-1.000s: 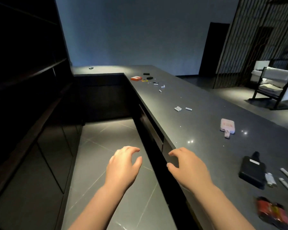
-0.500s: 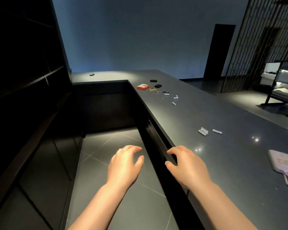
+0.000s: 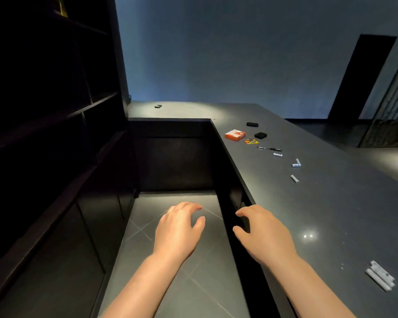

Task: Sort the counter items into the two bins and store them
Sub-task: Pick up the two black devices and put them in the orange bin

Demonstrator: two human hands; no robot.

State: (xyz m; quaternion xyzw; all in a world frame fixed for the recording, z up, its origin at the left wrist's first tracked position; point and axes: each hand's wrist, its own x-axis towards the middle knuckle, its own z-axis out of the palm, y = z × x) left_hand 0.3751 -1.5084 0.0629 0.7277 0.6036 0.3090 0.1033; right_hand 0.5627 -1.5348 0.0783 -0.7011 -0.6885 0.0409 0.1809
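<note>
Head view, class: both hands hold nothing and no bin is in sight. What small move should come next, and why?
Probably reach the right hand toward the nearest white sticks on the counter. Both it and the left hand hover with loosely curled fingers, holding nothing, while items such as the orange box lie unsorted farther along. No bin shows, so finding one may come first.

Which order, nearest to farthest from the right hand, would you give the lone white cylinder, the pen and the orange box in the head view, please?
From the right hand:
1. Lone white cylinder, mid-counter.
2. Pen, farther along.
3. Orange box, near the counter's inner corner.
</note>
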